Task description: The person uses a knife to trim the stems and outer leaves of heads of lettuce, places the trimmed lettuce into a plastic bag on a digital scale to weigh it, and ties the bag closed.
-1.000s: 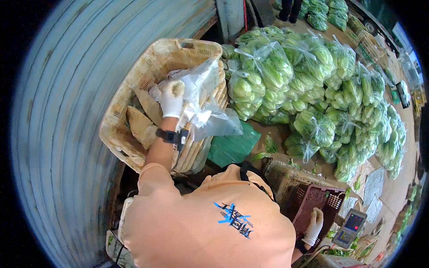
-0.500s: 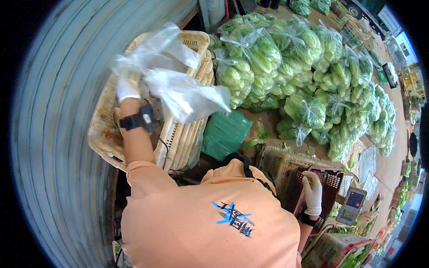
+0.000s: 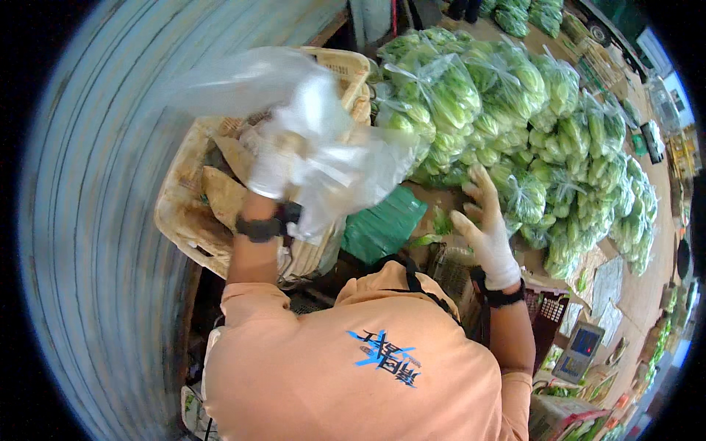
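My gloved left hand (image 3: 273,163) grips a clear plastic bag (image 3: 353,173), which billows out on both sides and is blurred by motion. Beneath that hand stands a worn, cream-coloured plastic crate (image 3: 173,202), the top one of a stack, with brown cardboard-like pieces (image 3: 224,192) inside. The bag covers much of the crate's right side. My gloved right hand (image 3: 489,239) is raised with its fingers spread and holds nothing. It is nearest to the clear bags of leafy green vegetables (image 3: 445,99) piled ahead on the right.
A corrugated metal wall (image 3: 95,220) rises along the left. Between the stack and the vegetables lies a green package (image 3: 386,220). To the right are a dark red crate (image 3: 550,312) and a grey device with a display (image 3: 579,351).
My left hand has moved right, drawing the plastic bag across the crate. My right hand has lifted from beside the dark red crate, moved forward and spread its fingers.
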The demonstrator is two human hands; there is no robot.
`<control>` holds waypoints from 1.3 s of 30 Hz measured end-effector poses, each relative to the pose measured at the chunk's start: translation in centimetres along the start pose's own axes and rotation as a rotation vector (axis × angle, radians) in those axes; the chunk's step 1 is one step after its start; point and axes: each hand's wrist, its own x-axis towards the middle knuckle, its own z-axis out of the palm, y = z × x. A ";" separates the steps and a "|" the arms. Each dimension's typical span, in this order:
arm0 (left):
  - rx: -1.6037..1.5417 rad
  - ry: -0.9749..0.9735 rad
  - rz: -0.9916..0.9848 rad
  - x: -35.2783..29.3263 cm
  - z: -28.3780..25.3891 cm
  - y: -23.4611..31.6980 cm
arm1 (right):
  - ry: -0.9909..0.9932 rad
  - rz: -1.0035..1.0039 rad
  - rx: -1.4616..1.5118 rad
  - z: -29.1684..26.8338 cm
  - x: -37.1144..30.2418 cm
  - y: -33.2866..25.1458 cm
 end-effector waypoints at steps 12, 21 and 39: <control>0.898 -0.233 0.526 -6.7 8.2 0.7 | 0.008 -0.731 -1.027 3.3 5.7 1.9; 1.057 -0.035 0.453 -5.6 8.4 -3.5 | 0.108 -0.662 -1.232 -0.3 3.7 1.1; -0.128 0.647 0.027 2.6 -3.8 3.4 | 0.853 0.029 -0.364 -15.6 -7.3 11.4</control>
